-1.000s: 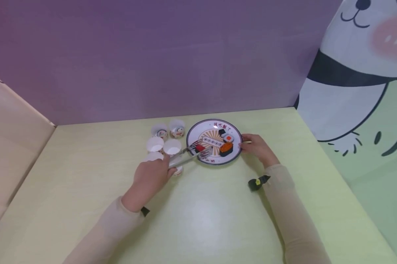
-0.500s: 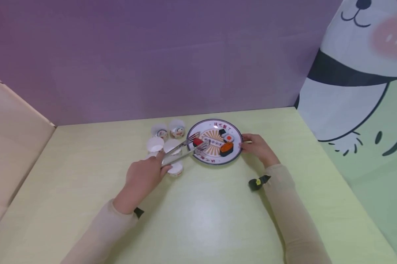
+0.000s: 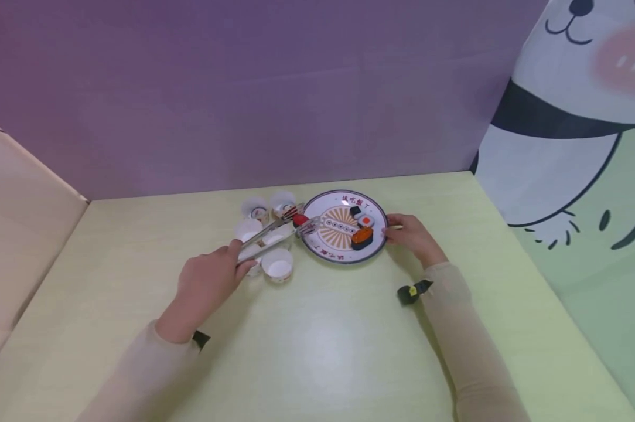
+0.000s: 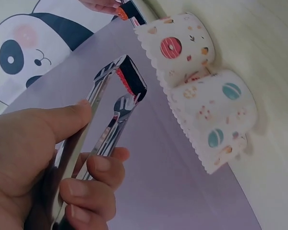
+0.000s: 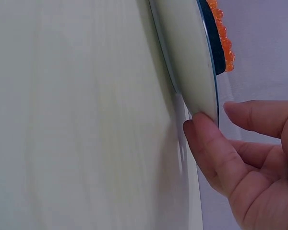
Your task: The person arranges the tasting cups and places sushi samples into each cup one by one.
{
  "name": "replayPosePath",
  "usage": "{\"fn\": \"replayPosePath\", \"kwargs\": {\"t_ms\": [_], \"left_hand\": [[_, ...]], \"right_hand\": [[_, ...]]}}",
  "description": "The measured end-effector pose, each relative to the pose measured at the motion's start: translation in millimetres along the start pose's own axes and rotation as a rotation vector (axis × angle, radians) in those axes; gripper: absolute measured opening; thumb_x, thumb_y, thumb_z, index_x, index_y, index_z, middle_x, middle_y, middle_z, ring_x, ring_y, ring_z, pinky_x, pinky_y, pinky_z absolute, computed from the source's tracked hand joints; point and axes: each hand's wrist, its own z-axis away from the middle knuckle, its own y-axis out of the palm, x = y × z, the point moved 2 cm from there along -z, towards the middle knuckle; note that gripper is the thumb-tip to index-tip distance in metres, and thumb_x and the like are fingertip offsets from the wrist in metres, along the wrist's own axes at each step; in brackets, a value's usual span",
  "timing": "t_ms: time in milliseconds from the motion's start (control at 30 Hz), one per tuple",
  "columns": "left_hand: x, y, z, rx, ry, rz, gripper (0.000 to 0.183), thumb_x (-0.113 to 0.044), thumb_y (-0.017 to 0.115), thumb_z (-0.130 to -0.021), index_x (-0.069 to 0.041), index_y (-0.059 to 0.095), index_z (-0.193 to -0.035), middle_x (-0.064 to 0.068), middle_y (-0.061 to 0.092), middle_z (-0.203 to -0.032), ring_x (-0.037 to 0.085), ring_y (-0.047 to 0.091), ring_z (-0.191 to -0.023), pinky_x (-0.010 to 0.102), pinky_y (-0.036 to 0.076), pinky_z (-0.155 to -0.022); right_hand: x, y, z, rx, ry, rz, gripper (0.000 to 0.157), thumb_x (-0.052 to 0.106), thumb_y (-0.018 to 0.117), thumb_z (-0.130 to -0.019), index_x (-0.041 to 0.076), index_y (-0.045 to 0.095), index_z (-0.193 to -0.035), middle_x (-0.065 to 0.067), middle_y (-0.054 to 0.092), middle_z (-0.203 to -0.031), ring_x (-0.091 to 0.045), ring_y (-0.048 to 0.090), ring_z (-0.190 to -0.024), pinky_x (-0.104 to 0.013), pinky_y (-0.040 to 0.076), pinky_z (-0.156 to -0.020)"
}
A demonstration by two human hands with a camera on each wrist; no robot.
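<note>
My left hand [image 3: 209,287] grips metal tongs [image 4: 67,163], thumb on one arm and curled fingers on the other. Between the tong tips is a sushi piece [image 4: 132,79] with a dark wrap and red topping. In the head view it overlaps the left rim of a round white plate [image 3: 323,203], above the paper cups. My right hand [image 5: 249,163] pinches the plate's right rim, fingers underneath and thumb over the top. On the plate sit an orange-topped sushi piece [image 3: 362,238], a white roll with a red-orange centre [image 3: 366,220] and a small black piece [image 3: 355,211].
Several white paper cups stand clustered left of the plate, among them a front cup [image 3: 277,265] and a back cup [image 3: 283,203]. Printed cups [image 4: 213,103] show near the tongs. A purple wall [image 3: 243,117] rises behind the pale table [image 3: 323,351].
The left hand has moved left and slightly back with the tongs. The red-topped sushi piece has been lifted off the plate's left part towards the cups. The right hand has stayed at the rim.
</note>
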Motion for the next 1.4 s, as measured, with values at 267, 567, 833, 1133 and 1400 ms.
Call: {"fn": "replayPosePath", "kwargs": {"t_ms": [267,567,833,1133,1400], "left_hand": [[10.6,-2.0,7.0,-0.032,0.018,-0.001,0.039,-0.039,0.062,-0.090,-0.003,0.053,-0.100,0.004,0.042,-0.054,0.021,0.040,-0.040,0.035,0.032,-0.035],[21.7,-1.1,15.5,-0.026,0.003,0.025,0.040,-0.040,0.060,-0.090,-0.002,0.053,-0.103,0.003,0.041,-0.053,0.019,0.038,-0.041,0.033,0.030,-0.035],[28.7,2.8,24.9,-0.146,0.045,0.008,0.049,-0.049,0.050,-0.094,-0.001,0.053,-0.098,0.001,0.036,-0.051,0.016,0.032,-0.039,0.031,0.027,-0.033],[30.6,3.7,31.0,-0.236,0.057,0.008,0.085,-0.064,-0.001,-0.089,0.000,0.054,-0.097,-0.001,0.031,-0.049,0.013,0.026,-0.038,0.028,0.023,-0.032],[33.6,3.8,35.2,-0.187,0.019,0.013,0.088,-0.065,-0.003,-0.087,0.000,0.054,-0.101,0.000,0.033,-0.050,0.014,0.029,-0.039,0.029,0.025,-0.033]], "right_hand": [[-0.5,-1.0,1.6,0.006,-0.011,0.004,0.049,0.007,0.052,-0.094,-0.009,0.038,-0.138,-0.026,0.049,-0.131,-0.032,0.055,-0.108,-0.036,0.048,-0.091],[3.2,-0.9,2.5,-0.001,-0.017,0.011,0.047,0.007,0.052,-0.094,-0.009,0.039,-0.137,-0.026,0.049,-0.130,-0.032,0.055,-0.107,-0.036,0.048,-0.091],[3.2,-0.8,3.2,0.002,-0.010,0.027,0.047,0.008,0.051,-0.094,-0.009,0.039,-0.137,-0.026,0.049,-0.131,-0.032,0.055,-0.107,-0.038,0.047,-0.092],[3.9,-1.6,3.2,-0.001,-0.031,0.032,0.049,0.007,0.052,-0.094,-0.011,0.037,-0.137,-0.029,0.048,-0.129,-0.031,0.057,-0.104,-0.029,0.050,-0.087],[4.0,-0.9,3.0,0.017,-0.016,0.032,0.048,0.009,0.051,-0.095,-0.011,0.037,-0.137,-0.028,0.046,-0.133,-0.031,0.054,-0.108,-0.032,0.049,-0.090]]}}
